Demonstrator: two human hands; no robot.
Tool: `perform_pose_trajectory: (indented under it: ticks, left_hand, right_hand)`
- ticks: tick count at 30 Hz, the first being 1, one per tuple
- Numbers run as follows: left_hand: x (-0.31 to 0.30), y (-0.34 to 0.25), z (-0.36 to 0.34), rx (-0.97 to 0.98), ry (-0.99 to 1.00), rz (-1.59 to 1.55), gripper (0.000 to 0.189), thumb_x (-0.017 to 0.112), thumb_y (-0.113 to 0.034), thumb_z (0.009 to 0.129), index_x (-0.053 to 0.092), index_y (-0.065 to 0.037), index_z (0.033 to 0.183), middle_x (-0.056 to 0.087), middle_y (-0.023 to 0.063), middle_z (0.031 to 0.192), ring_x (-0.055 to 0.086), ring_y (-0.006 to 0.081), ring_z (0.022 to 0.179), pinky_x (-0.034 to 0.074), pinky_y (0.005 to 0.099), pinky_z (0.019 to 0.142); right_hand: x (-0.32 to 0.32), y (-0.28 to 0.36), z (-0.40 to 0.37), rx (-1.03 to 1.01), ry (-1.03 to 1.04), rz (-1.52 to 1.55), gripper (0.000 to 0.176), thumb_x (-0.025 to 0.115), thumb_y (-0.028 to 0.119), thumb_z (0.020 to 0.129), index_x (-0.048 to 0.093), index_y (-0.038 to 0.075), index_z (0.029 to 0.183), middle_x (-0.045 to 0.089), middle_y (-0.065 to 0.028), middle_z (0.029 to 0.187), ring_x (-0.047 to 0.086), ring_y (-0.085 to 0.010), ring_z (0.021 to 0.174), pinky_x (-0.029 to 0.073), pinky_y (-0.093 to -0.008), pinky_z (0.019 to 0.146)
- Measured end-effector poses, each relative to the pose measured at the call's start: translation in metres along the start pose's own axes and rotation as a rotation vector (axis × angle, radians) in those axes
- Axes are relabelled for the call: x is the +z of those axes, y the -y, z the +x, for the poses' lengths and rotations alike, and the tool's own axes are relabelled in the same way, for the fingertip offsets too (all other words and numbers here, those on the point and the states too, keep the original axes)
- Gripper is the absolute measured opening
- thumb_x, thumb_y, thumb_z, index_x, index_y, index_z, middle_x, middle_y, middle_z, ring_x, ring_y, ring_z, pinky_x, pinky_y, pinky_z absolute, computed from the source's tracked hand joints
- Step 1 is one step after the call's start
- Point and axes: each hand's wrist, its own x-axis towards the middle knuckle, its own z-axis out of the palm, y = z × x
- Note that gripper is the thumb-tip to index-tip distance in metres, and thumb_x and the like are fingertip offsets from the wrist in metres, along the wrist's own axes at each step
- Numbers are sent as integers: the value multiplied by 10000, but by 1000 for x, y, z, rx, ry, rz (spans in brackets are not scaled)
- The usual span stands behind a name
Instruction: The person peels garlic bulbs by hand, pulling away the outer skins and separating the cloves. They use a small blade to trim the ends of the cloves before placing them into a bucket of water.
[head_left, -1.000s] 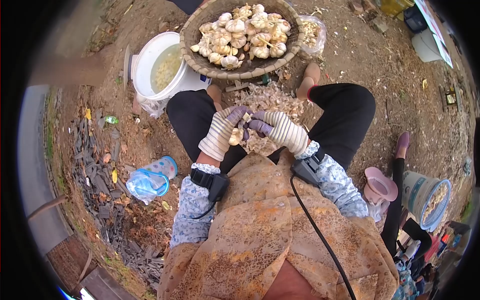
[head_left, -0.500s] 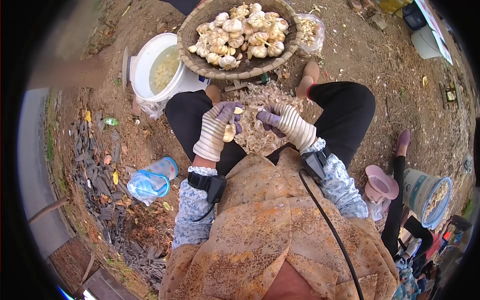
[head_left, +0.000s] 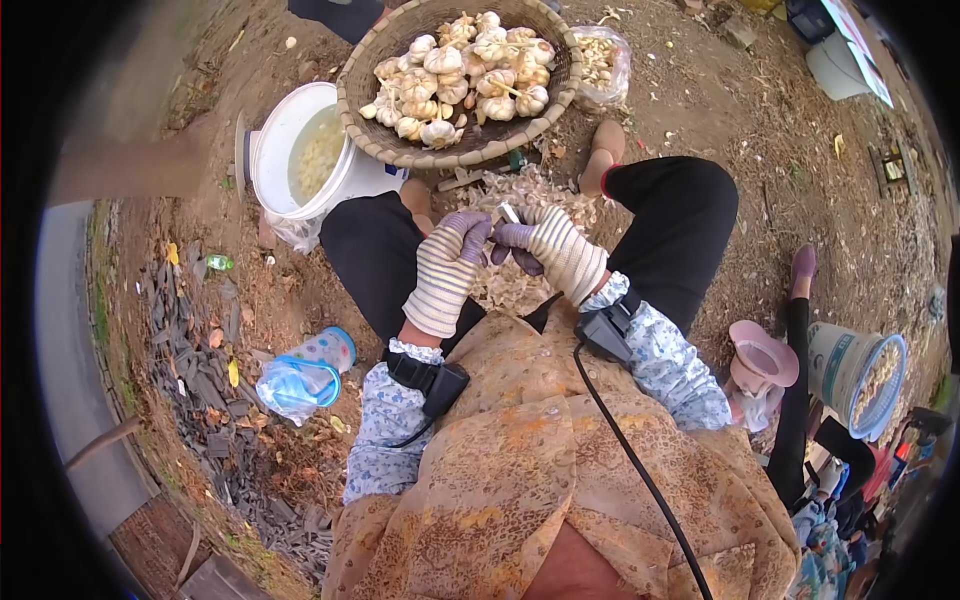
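Note:
My left hand, in a striped glove with purple fingers, is closed in a pinch on a garlic clove, mostly hidden by the fingers. Facing it, my right hand, gloved alike, is closed too. A small pale flat piece sticks up at its fingertips; I cannot tell what it is. Both sets of fingertips meet between my knees, over a heap of garlic skins on the ground. Beyond them stands a wide woven basket of whole garlic bulbs.
Left of the basket, a white bucket holds peeled cloves in water. A clear bag of cloves lies right of the basket. On the left are a blue-rimmed container and dark debris. A pink hat, another bucket and people are right.
My hands have come together, fingertips meeting. The clove pieces that showed in my left hand are now largely covered by fingers. The whole view has shifted slightly.

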Motion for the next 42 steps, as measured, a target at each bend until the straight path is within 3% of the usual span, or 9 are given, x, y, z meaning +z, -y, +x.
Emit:
perform_pose_trajectory:
  ticks: [4, 6, 10, 13, 20, 31, 34, 36, 42]
  left_hand:
    - [6, -4, 0, -19, -13, -60, 132, 599, -56, 939, 660, 15, 1032, 644, 60, 849, 565, 84, 645, 469, 237, 565]
    - [9, 1, 1, -251, -27, -246, 146, 599, -91, 949, 663, 17, 1022, 655, 51, 828, 572, 84, 655, 466, 224, 572]
    - [14, 8, 2, -199, -65, -218, 160, 599, -115, 955, 665, 17, 1014, 659, 49, 793, 576, 84, 670, 469, 222, 573]
    - [16, 20, 4, -414, -97, -540, 176, 628, -142, 941, 663, 20, 1002, 655, 84, 752, 586, 122, 578, 476, 245, 511]
    - [10, 21, 10, -573, 47, -982, 208, 684, -149, 900, 659, 32, 1001, 658, 77, 727, 606, 147, 539, 498, 259, 451]
    - [9, 25, 13, -542, 44, -691, 308, 641, -281, 936, 660, 24, 967, 654, 92, 721, 611, 146, 529, 497, 244, 465]
    - [-1, 28, 16, -620, 78, -731, 243, 634, -215, 942, 659, 17, 1011, 645, 47, 763, 595, 123, 573, 494, 260, 497]
    - [-10, 27, 17, -728, 119, -979, 315, 609, -272, 955, 647, 33, 1022, 610, 41, 735, 575, 121, 583, 486, 261, 507]
    - [-15, 25, 16, -732, 53, -1088, 324, 611, -276, 944, 640, 38, 1016, 596, 51, 748, 565, 128, 567, 473, 252, 503]
  right_hand:
    - [3, 0, 0, -51, -56, -34, 133, 602, 111, 856, 667, -1, 887, 619, -29, 630, 436, -65, 429, 325, -226, 385]
    - [4, -7, 4, -94, -126, -79, 137, 608, 119, 846, 664, -3, 874, 595, -15, 615, 458, -71, 455, 346, -235, 409]
    - [9, -11, 7, -88, -221, -28, 140, 614, 122, 843, 663, -4, 879, 595, -19, 636, 482, -79, 482, 355, -240, 419]
    - [6, -17, 12, -26, -255, 2, 141, 617, 123, 845, 662, -1, 892, 601, -21, 650, 489, -83, 481, 352, -231, 412]
    - [-1, -10, 3, -31, -129, 126, 85, 603, 104, 858, 628, 25, 878, 579, -16, 649, 416, -53, 437, 292, -198, 388]
    - [-1, -14, 8, -103, -155, 39, 116, 649, 158, 873, 603, 57, 840, 580, -6, 634, 420, -46, 445, 290, -196, 393]
    - [-1, -13, 6, -84, -129, 37, 115, 653, 156, 864, 602, 56, 840, 584, -15, 639, 416, -48, 441, 286, -198, 392]
    - [-5, -11, 5, 2, -65, 181, 110, 656, 146, 851, 604, 49, 851, 590, -29, 648, 410, -50, 436, 281, -199, 391]
    - [-31, -32, 21, 32, -48, 96, 182, 681, 102, 792, 633, 20, 947, 615, -46, 688, 422, -65, 445, 302, -216, 403]
